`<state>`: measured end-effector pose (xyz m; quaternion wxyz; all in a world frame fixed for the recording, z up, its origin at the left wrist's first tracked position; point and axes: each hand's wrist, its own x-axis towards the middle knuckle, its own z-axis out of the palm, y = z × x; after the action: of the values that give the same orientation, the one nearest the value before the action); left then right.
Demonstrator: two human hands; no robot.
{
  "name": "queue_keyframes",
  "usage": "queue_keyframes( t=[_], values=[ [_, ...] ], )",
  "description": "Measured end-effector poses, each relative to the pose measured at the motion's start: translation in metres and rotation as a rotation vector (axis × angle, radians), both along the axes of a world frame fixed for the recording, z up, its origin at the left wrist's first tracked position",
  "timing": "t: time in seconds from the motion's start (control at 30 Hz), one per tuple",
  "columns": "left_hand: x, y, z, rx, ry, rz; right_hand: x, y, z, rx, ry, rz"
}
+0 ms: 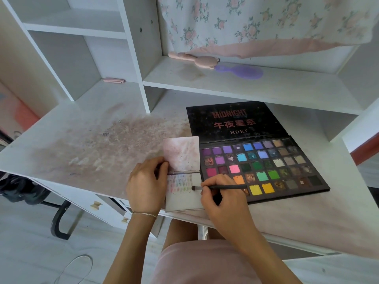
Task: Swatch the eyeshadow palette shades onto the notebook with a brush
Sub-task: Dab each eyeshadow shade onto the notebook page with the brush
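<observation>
I see the notebook (182,181) lying open at the front edge of the white counter (92,144), and I place everything else from it. Touching its right edge lies the open eyeshadow palette (264,167), lid flat behind the pans. My left hand (146,181) rests on the notebook's left side, its grip curled against the spine with the thumb at the fold. My right hand (221,198), at the notebook's lower right corner, has its grip pinched on a thin black brush (217,187); the brush tip sits on the lower page, just right of rows of pale colour swatches (180,184). Well behind the notebook, on the shelf (246,87), lie a purple hairbrush (240,72) and a pink rabbit-shaped item (194,59).
</observation>
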<state>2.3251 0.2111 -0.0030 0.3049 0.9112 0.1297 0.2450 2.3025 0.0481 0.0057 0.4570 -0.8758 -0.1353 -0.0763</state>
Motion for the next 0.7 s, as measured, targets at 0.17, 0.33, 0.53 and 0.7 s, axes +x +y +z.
queue_keyframes(
  t=[0.17, 0.33, 0.53, 0.7],
  values=[
    [0.0, -0.0002, 0.0001, 0.005, -0.007, 0.003, 0.0004, -0.0002, -0.0008, 0.006, 0.002, 0.003],
    [-0.0001, 0.0003, -0.0002, 0.011, -0.012, 0.0, 0.0003, 0.0003, -0.0011, 0.006, -0.001, -0.007],
    [0.0006, -0.0002, -0.0005, 0.004, -0.011, 0.005, 0.001, 0.0008, -0.0011, 0.002, -0.002, -0.011],
    [-0.0001, 0.0002, -0.0001, 0.006, -0.013, 0.002, 0.0011, 0.0004, -0.0003, 0.007, -0.002, 0.005]
  ],
)
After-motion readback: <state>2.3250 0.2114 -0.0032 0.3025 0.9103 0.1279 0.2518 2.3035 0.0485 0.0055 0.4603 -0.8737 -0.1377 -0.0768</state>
